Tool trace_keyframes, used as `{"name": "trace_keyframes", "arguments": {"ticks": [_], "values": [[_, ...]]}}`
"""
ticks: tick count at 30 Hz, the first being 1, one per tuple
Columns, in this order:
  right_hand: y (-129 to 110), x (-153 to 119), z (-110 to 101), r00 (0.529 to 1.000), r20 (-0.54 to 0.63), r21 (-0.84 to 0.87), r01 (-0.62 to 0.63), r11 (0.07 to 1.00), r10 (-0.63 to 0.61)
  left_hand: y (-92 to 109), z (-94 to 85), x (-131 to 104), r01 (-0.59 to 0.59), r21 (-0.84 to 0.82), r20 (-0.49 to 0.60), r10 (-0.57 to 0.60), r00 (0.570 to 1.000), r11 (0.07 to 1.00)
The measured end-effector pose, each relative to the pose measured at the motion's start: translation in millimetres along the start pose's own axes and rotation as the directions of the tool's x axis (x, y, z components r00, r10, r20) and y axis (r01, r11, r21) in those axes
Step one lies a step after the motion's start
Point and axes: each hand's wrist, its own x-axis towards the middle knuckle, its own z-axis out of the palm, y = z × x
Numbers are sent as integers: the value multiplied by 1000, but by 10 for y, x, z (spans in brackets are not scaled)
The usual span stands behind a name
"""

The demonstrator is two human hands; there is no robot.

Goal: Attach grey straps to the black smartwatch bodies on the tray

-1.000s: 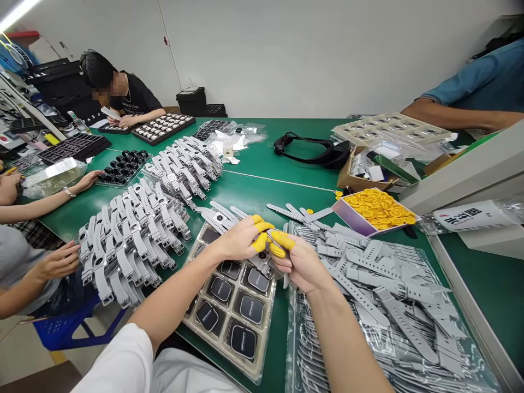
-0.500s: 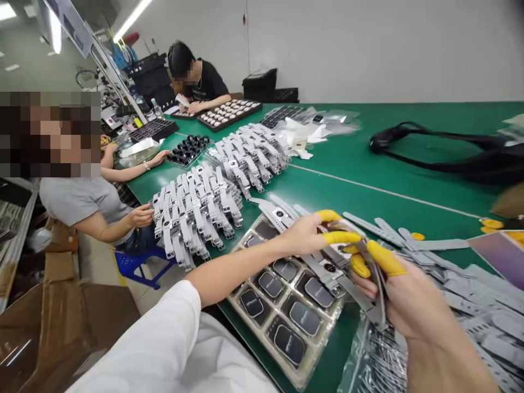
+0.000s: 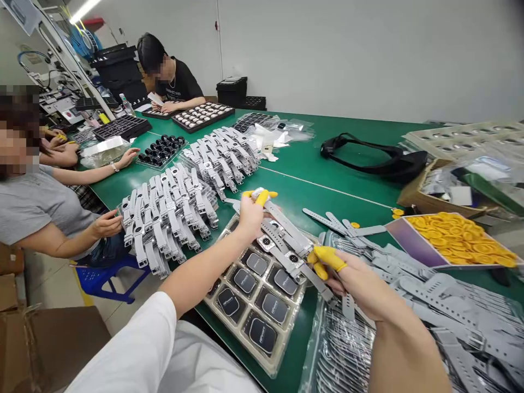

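My left hand, with yellow finger cots, is closed on one end of a grey-strapped smartwatch over the tray. My right hand, also in yellow finger cots, pinches the strap's other end near its buckle. Beneath my hands is a clear plastic tray. Its nearer compartments hold dark square watch faces. Strapped watches lie across its far part, sensor backs up. My left palm and part of the held watch are hidden by the fingers.
Loose grey straps and a bag of straps lie at right, beside a box of yellow finger cots. Stacked strapped watches stand at left, near a seated co-worker. Another co-worker sits beyond. A black strap-like item lies behind.
The view has swung to the right, bringing the finger cot box into sight. My hands have moved apart, and the watch strap now stretches between them.
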Motion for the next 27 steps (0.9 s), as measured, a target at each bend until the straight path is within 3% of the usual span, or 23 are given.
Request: {"name": "trace_keyframes", "arguments": {"ticks": [3, 5, 8, 11, 13, 15, 17, 22, 27], "values": [[-67, -11, 39, 980, -145, 102, 155, 983, -139, -45, 5, -28, 46, 97, 179, -63, 982, 994], [-106, -1, 125, 957, -208, 169, 239, 956, -202, -123, 26, -88, 24, 207, 382, -103, 919, 978], [-130, 36, 273, 957, -161, 248, 275, 929, -241, -233, 36, -176, -253, 341, 638, -25, 770, 905], [-120, 63, 344, 969, -71, 301, 249, 921, -238, -269, -7, -190, -573, 354, 786, 97, 611, 740], [-115, 65, 339, 974, -21, 318, 219, 922, -224, -260, -42, -164, -687, 332, 839, 130, 528, 646], [-120, 63, 318, 978, 8, 355, 192, 915, -208, -244, -62, -140, -748, 314, 870, 139, 474, 585], [-130, 68, 302, 981, 1, 418, 177, 891, -196, -232, -66, -132, -776, 315, 874, 151, 461, 546], [-132, 113, 320, 980, -55, 555, 189, 810, -191, -215, -45, -174, -785, 341, 852, 183, 491, 517], [-113, 143, 328, 978, -86, 609, 202, 767, -190, -143, -45, -208, -747, 359, 871, 86, 483, 559]]}}
